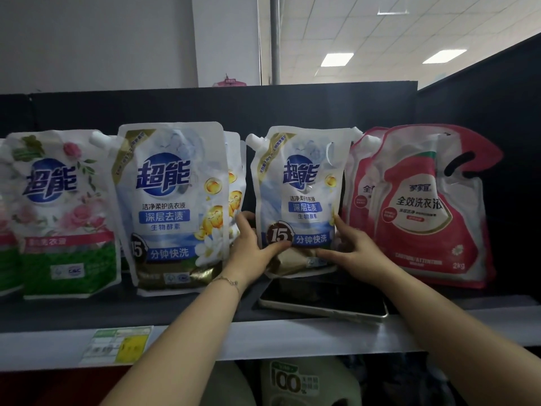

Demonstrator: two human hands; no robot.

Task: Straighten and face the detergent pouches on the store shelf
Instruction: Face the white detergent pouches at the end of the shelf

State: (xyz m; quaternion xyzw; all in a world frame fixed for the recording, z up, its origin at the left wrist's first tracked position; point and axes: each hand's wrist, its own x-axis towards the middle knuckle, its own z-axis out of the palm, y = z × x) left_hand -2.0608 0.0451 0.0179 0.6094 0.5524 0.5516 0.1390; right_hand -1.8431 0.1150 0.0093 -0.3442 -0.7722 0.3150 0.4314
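A small white-and-blue detergent pouch [301, 194] stands upright in the middle of the shelf, label facing me. My left hand [251, 247] grips its lower left edge, thumb across the front. My right hand [354, 253] grips its lower right edge. To the left stands a larger white-and-blue pouch [172, 206] with another one behind it. Further left is a floral pink-and-green pouch [64, 212]. Two red pouches [424, 206] stand at the right, one behind the other.
A dark tablet [325, 300] lies flat on the black shelf board [87, 312] just in front of the held pouch. A price label [120, 344] sits on the grey shelf lip. A black side panel [497, 112] closes the right end. Bottles stand on the shelf below.
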